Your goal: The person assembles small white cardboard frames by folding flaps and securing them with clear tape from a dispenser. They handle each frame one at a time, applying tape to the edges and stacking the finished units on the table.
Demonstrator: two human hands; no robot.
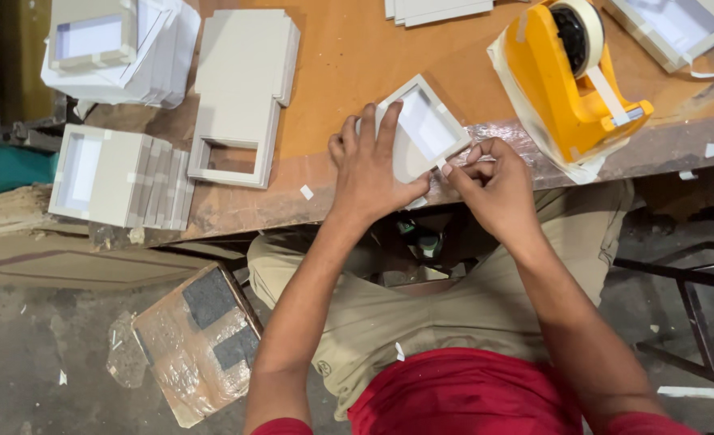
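Head view, left hand (370, 165) flat, open on grey frame (420, 129), right hand (494, 187) pinching its corner.

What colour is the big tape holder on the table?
The tape dispenser is bright orange-yellow, with a black hub inside the pale tape roll. The head view shows it.

A small grey cardboard frame (423, 129) with a white centre lies flat, turned cornerwise, at the table's near edge, its near corner apparently taped.
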